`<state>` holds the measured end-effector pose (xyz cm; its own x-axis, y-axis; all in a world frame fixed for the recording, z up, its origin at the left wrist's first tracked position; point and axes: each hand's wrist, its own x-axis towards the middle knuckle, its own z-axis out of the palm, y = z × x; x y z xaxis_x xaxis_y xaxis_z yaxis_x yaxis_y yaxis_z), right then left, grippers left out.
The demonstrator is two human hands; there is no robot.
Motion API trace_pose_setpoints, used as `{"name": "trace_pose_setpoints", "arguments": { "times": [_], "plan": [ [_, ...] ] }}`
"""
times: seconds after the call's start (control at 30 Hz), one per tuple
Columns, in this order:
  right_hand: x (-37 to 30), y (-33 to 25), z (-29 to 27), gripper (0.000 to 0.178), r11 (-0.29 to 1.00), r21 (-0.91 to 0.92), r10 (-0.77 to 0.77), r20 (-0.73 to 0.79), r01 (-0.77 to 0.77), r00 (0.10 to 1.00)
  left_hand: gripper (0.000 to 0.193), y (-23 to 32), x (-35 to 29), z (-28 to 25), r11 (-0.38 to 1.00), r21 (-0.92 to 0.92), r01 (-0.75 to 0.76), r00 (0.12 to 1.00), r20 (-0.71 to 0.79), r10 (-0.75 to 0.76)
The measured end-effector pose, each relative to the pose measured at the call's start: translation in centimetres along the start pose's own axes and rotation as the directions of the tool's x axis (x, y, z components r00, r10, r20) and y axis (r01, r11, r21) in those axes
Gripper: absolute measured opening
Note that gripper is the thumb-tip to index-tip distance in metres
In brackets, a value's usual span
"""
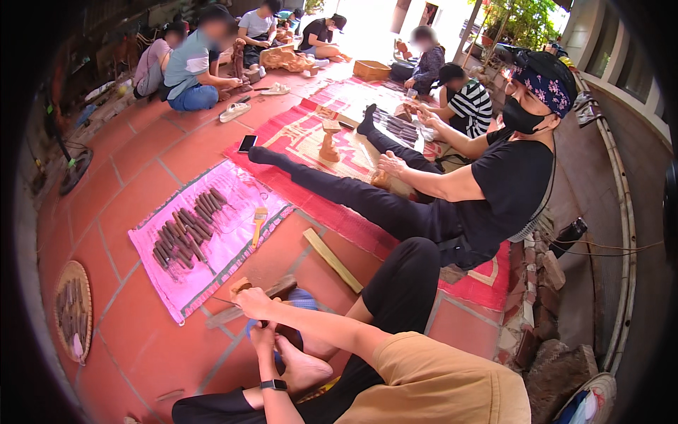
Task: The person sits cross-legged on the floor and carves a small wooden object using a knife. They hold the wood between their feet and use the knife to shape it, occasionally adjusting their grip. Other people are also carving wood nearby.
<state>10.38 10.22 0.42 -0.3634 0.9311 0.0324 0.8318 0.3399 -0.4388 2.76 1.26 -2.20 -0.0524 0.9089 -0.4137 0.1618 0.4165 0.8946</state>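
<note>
My right hand (254,304) is closed in front of my bent legs. From its left side sticks a thin, dark, rod-like tool (223,302). Just beyond the fingers is a small orange-brown wood piece (241,286); I cannot tell whether they touch it. Lower down, beside my bare foot (305,367), my left hand (264,336) is curled shut near something dark, its contents hidden. A dark band with a watch circles that wrist. Behind the hands lie a wooden bar (281,288) and a blue bundle (302,299).
Several dark-handled tools (185,239) lie on a pink cloth (152,230) with a flat brush (259,225). A woven basket (86,311) holds more. A wooden strip (332,260) lies by my knee. A masked co-worker (508,169) sits right, legs stretched over a red mat (282,134).
</note>
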Motion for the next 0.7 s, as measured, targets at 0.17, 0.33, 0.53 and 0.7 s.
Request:
{"name": "trace_pose_setpoints", "arguments": {
  "times": [0.17, 0.33, 0.53, 0.7],
  "plan": [
    [-1.5, -0.7, -0.3, 0.010, 0.998, 0.032, -0.059, -0.001, 0.059, 0.998, 0.029, -0.8, 0.1, -0.5, 0.997, -0.073, -0.036, 0.999, -0.019, 0.034],
    [0.5, 0.3, 0.9, 0.012, 1.000, -0.020, 0.014, -0.006, -0.015, 1.000, 0.030, 0.4, -0.5, -0.3, 0.998, -0.070, -0.011, 1.000, -0.022, 0.010],
    [-0.7, -0.8, -0.9, 0.012, 0.998, -0.034, -0.058, 0.101, 0.062, 0.993, 0.035, 1.0, -0.9, -0.6, 1.000, 0.025, -0.003, 0.999, -0.035, 0.004],
    [0.4, -0.5, 0.3, 0.022, 0.997, 0.073, -0.010, -0.025, 0.012, 1.000, 0.040, -0.2, -0.3, -0.8, 0.999, 0.051, -0.015, 0.998, -0.064, 0.018]
  ]
}}
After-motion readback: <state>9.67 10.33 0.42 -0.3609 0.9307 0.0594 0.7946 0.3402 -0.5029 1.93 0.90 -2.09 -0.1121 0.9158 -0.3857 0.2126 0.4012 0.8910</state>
